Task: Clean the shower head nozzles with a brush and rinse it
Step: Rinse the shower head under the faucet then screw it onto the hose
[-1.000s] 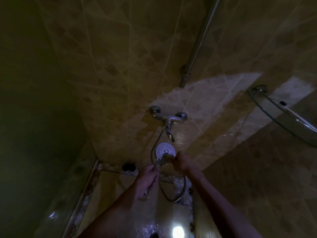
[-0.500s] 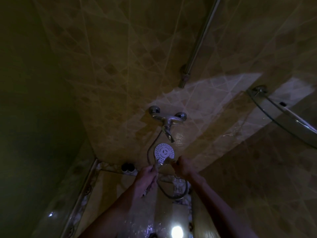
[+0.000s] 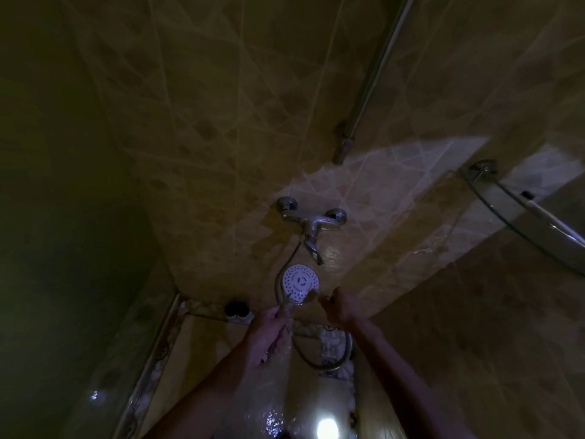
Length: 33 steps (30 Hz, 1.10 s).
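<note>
A dim tiled shower wall (image 3: 221, 153); the left hand (image 3: 269, 331) grips the shower head (image 3: 300, 282) by its handle, the face at 1 o'clock from its fingers. The right hand (image 3: 343, 307) pinches a brush (image 3: 311, 295) against the face's rim.

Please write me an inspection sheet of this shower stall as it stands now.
Surface: tiled wall, dim, with a lit patch behind the mixer.
Job's things: white shower head faces the camera; a brush touches its lower right edge.
Clutter: small dark items on the ledge, too dim to identify.
Grippers: left hand grips the shower handle; right hand holds the brush.
Cables: metal hose loops below the hands.
Surroundings: mixer tap, riser rail, glass corner shelf.
</note>
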Each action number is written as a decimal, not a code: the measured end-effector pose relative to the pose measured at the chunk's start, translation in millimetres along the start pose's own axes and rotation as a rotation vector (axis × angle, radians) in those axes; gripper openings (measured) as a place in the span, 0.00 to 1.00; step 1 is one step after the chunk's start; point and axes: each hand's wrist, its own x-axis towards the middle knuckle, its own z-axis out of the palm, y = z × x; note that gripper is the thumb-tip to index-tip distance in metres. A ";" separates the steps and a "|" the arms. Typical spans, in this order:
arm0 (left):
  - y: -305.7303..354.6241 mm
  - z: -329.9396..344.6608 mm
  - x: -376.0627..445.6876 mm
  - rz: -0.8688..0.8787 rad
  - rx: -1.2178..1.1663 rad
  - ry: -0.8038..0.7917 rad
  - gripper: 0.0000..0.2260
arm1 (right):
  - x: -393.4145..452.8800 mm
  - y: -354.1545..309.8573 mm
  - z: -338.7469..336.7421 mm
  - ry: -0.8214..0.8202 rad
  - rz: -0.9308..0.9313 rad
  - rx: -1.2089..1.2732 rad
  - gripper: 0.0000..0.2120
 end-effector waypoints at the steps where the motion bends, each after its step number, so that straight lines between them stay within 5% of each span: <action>1: 0.1 -0.3 1.3 0.010 0.015 0.008 0.15 | -2.2 -0.6 2.4 -0.010 -0.004 -0.005 0.21; 14: 3.1 0.4 7.4 -0.025 0.010 -0.035 0.12 | 9.9 -13.1 -9.1 -0.002 -0.005 0.109 0.13; 26: 2.2 1.0 9.9 -0.022 0.040 -0.022 0.14 | 8.2 -19.6 8.1 -0.022 -0.046 0.078 0.21; 33: 3.3 3.1 8.2 -0.018 0.038 -0.008 0.14 | 11.6 -5.6 -10.2 0.007 -0.026 0.122 0.11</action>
